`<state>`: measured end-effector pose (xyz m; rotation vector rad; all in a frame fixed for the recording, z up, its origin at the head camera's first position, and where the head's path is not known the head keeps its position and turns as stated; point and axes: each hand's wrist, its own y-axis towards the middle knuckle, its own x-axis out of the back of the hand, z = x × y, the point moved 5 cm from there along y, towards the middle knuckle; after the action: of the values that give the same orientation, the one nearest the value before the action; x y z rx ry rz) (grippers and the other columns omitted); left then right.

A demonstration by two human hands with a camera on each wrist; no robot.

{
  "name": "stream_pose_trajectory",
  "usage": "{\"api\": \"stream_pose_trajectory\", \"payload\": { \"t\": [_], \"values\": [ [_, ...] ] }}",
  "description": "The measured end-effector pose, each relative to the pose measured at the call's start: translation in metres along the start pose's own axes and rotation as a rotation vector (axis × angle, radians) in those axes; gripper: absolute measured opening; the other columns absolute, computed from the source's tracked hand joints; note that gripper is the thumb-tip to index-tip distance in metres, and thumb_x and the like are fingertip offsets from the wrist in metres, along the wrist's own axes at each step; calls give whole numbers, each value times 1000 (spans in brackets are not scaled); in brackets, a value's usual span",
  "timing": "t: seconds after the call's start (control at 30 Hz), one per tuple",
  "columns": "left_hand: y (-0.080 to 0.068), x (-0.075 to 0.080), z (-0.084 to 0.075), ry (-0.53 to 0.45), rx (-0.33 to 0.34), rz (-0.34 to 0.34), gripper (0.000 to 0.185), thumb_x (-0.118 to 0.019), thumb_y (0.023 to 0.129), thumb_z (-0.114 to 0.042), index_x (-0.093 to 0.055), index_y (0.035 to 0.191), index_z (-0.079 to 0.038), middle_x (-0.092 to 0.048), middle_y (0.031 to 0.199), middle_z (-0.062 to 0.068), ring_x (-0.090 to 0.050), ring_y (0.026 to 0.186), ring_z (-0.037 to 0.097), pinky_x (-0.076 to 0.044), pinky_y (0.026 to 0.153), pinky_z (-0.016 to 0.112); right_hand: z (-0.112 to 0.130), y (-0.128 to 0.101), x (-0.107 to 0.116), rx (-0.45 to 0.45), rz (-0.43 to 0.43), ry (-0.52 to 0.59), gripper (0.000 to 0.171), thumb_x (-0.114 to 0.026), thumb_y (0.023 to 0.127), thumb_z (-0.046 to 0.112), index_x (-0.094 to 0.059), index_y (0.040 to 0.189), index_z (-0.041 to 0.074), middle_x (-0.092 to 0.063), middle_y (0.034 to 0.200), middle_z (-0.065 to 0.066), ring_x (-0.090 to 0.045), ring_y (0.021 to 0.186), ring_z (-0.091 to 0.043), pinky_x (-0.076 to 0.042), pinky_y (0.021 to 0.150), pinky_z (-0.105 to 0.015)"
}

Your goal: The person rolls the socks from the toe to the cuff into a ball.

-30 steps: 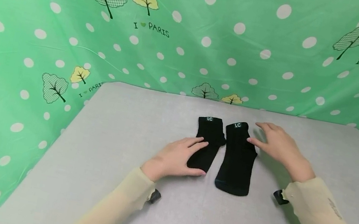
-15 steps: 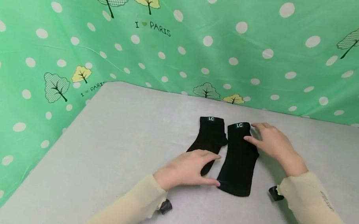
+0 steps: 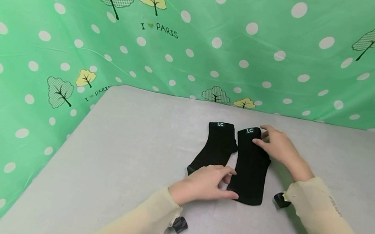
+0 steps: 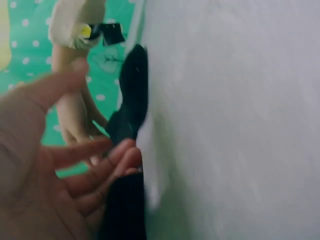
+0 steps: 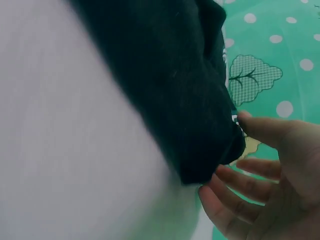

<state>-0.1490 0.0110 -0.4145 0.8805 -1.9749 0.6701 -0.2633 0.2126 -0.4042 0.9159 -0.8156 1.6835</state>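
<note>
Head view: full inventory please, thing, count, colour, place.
Socks: 2, black, side by side at the middle of the table; left sock, right sock.
Labels: 2, pale "LC" tags, one on each cuff at the far end.
Table: 1, grey, fills the foreground.
Backdrop: 1, green cloth with white dots, trees and "I love Paris" print, behind and beside the table.
Sleeves: 2, beige, over both forearms.
Left hand: 1, at the toe ends of both socks.
Right hand: 1, fingers at the right sock's cuff.

Black socks (image 3: 249, 170) — green polka-dot backdrop (image 3: 202, 32)
</note>
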Motion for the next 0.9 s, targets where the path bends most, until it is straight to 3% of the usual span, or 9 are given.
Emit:
{"api": "stream_pose_trajectory", "payload": {
  "t": [0.2, 0.37, 0.57, 0.7, 0.77, 0.9],
  "values": [
    [3, -5, -4, -1, 143, -37, 46, -73, 89, -44, -63, 126, -18, -62, 68, -17, -54, 57, 0, -42, 55, 16, 0, 3, -5, -52, -33, 113, 58, -58, 100, 20, -37, 146, -10, -60, 118, -32, -60, 106, -44, -48, 91, -56],
    [4, -10, -8, -52, 181, -93, 45, -77, 87, -35, -60, 124, -16, -60, 67, -16, -50, 53, -1, -40, 52, 14, -2, 4, -8, -126, -7, 182, 58, -55, 102, 25, -37, 147, -7, -57, 120, -30, -57, 108, -43, -46, 93, -56],
    [3, -11, -5, -213, 177, -144, 40, -80, 85, -21, -60, 119, -13, -67, 75, -12, -53, 60, -5, -44, 61, 12, -5, 6, -6, -182, -13, 305, 56, -55, 102, 24, -39, 144, -10, -53, 123, -32, -53, 111, -43, -45, 94, -53],
    [2, -8, 0, -364, 163, -135, 35, -78, 85, -15, -64, 117, -8, -70, 78, -7, -54, 62, -7, -45, 62, 10, -4, 4, -1, -183, -38, 387, 52, -58, 100, 22, -41, 138, -9, -55, 114, -27, -53, 99, -35, -46, 83, -40],
    [1, -5, 2, -427, 160, -124, 32, -77, 86, -14, -66, 115, -7, -72, 80, -4, -55, 63, -6, -46, 63, 11, -2, 2, 2, -178, -41, 429, 50, -59, 100, 21, -41, 137, -8, -56, 106, -21, -54, 84, -26, -45, 74, -33],
    [-2, 0, 8, -547, 180, -108, 30, -77, 85, -13, -68, 114, -7, -72, 84, -2, -59, 67, -4, -47, 64, 12, 2, -1, 8, -183, -31, 533, 48, -58, 100, 17, -39, 138, -4, -51, 95, -7, -42, 60, -8, -41, 58, -25]
  ]
}}
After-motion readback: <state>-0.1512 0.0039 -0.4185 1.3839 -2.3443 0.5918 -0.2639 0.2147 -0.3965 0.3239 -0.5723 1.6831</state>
